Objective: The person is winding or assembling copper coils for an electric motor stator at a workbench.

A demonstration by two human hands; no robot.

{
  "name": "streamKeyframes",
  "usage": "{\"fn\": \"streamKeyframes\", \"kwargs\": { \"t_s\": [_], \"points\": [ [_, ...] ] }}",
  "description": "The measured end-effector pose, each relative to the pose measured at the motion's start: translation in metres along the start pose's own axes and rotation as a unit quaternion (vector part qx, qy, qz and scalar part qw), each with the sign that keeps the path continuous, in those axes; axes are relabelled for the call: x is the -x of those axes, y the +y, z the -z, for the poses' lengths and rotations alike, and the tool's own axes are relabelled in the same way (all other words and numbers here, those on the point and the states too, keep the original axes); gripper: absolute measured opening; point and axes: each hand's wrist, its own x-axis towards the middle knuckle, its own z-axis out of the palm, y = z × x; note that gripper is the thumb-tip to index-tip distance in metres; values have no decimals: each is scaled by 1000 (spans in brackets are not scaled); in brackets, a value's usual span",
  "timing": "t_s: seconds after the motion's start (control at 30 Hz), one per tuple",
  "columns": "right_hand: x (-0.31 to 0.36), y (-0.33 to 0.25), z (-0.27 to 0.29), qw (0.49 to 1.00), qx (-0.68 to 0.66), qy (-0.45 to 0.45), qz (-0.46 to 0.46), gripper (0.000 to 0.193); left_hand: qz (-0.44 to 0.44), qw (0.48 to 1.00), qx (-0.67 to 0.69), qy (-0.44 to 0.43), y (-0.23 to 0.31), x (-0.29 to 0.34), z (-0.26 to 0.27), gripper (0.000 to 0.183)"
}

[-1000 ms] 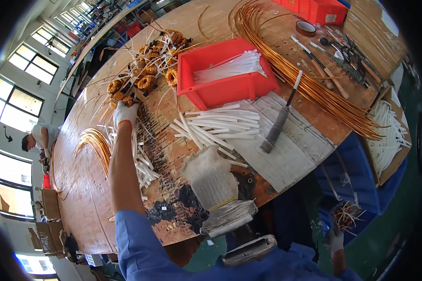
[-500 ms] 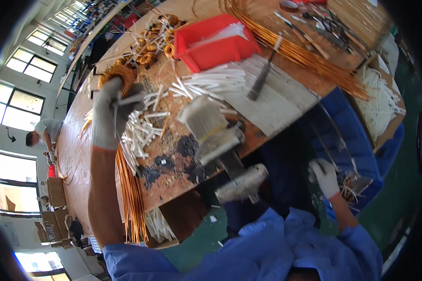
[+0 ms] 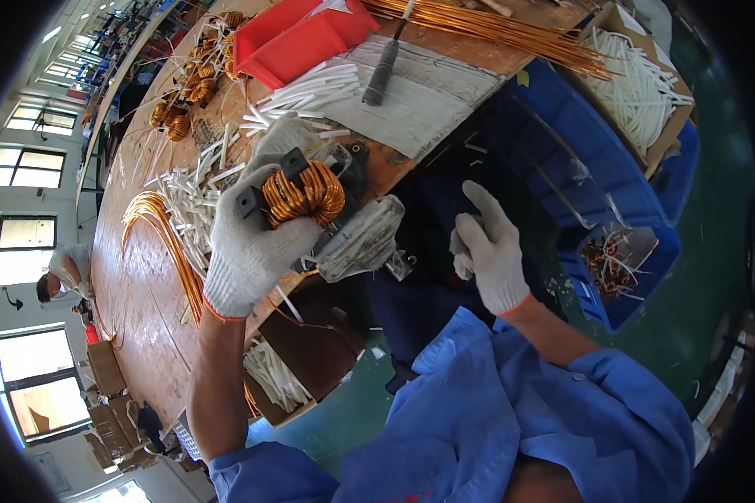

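Note:
My left hand [image 3: 254,256], in a white knit glove, grips a copper-wound ring coil [image 3: 304,194]. Two small black blocks show on the coil's side, one at its top and one by my fingers. I hold it just over the grey metal vise [image 3: 362,241] at the table's edge; whether coil and vise touch, I cannot tell. My right hand [image 3: 493,251], gloved too, is raised off the table, right of the vise. Its index finger and thumb are apart, the other fingers are partly curled, and nothing shows in it.
White sleeving pieces [image 3: 184,205] and copper wires [image 3: 155,220] lie left of the vise. Behind are finished coils [image 3: 195,88], a red bin [image 3: 306,42] and a grey-handled tool [image 3: 382,74]. Blue bins [image 3: 554,138] stand right, one under a box of white tubes [image 3: 633,92]. A person [image 3: 67,270] works far left.
My left hand has brought the coil from the far left of the table toward me, to the vise. My right hand has risen leftward from beside the blue bin. The view has shifted.

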Motion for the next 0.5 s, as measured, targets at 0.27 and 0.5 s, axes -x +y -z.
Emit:
{"fn": "streamKeyframes", "kwargs": {
  "t_s": [0.27, 0.5],
  "points": [
    [109, -11, -34, 784, 126, -546, 268, 31, -28, 998, -24, 50, -11, 4, -24, 47],
    [35, -13, -8, 928, 318, -77, 178, 38, -40, 998, -25, 49, -25, 6, -23, 45]
  ]
}}
